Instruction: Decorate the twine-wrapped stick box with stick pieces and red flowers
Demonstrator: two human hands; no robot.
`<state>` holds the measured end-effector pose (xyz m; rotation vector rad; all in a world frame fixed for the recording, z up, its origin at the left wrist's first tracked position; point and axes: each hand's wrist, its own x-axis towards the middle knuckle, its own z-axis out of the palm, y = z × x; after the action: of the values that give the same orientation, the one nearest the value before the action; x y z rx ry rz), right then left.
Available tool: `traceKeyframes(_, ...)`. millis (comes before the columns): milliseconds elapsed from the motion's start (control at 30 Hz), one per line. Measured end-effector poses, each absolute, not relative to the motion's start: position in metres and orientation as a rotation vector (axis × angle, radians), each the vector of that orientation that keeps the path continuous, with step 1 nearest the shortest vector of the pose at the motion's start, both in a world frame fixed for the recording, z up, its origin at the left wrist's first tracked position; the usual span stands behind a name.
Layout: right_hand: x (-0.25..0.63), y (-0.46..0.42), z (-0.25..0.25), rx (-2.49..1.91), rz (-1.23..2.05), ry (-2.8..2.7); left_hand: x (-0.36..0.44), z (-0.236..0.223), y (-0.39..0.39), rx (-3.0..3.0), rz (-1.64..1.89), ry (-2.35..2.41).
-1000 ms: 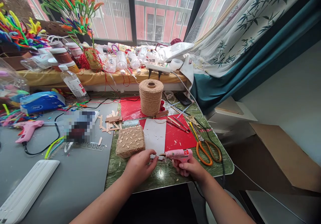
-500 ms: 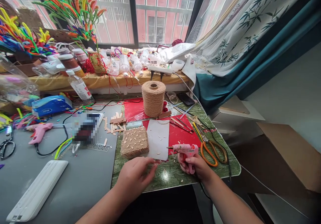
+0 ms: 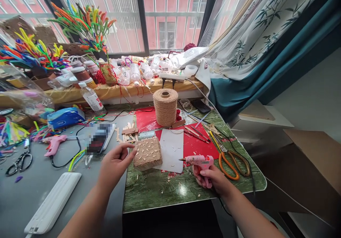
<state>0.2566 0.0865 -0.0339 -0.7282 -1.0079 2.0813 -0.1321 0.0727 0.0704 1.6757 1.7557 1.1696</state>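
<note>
- Head view: the twine-wrapped box [image 3: 147, 157] sits on the green desk [image 3: 149, 195], at the edge of the white sheet [image 3: 172, 138], pale chips [image 3: 144, 158] dotting its top.
- Left grip [image 3: 117, 163]: thumb and forefinger parted at the box's left edge; I cannot tell whether they pinch anything.
- Right grip [image 3: 206, 177]: closed round the pink glue gun [image 3: 198, 161], nozzle [image 3: 182, 159] pointing toward the box.
- Good practice, I judge: steady the box lightly, use small glue dots, keep fingertips clear of the nozzle.

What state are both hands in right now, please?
Left hand: loosely curled at the box; whether it grips anything cannot be told.
Right hand: closed around the pink glue gun.
</note>
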Motion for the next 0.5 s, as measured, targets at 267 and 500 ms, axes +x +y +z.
traceKeyframes(267,0.258,0.086,-0.037,-0.721,2.104,-1.006,-0.123,0.073,0.088,1.693,0.958,1.771)
traceKeyframes(500,0.255,0.086,-0.034,-0.756,2.104,-0.983,-0.130,0.072,0.096,1.720,0.870,1.755)
